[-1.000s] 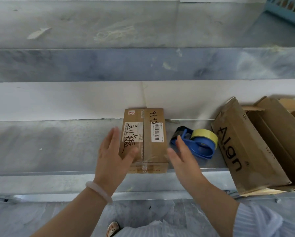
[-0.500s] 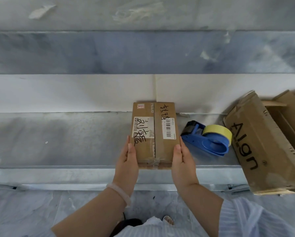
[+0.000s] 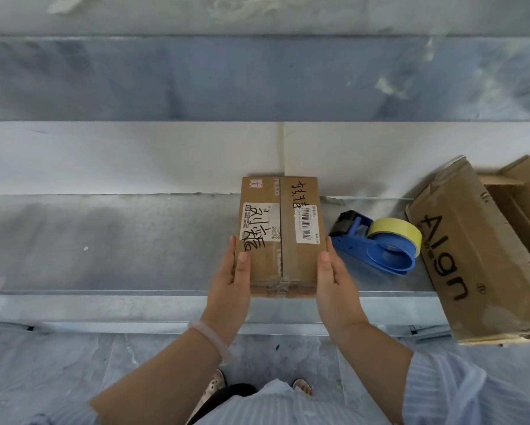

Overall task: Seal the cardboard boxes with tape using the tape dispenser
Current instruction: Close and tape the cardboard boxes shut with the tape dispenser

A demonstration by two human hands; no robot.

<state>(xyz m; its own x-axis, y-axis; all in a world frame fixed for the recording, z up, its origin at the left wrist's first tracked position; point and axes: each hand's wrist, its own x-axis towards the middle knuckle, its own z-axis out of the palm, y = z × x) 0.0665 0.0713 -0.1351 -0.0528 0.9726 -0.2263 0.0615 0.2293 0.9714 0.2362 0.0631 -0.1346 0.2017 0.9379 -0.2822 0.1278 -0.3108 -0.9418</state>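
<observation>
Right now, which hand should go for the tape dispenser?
Right. The right hand flanks the small box on its right, the tape dispenser just beyond it. The left hand is on the opposite side and would have to cross over.

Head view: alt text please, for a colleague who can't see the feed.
The left hand and right hand press flat against opposite sides of a small closed cardboard box lying on a grey ledge. A blue tape dispenser with yellow tape lies untouched just right of it, beside a larger box printed Align.
</observation>
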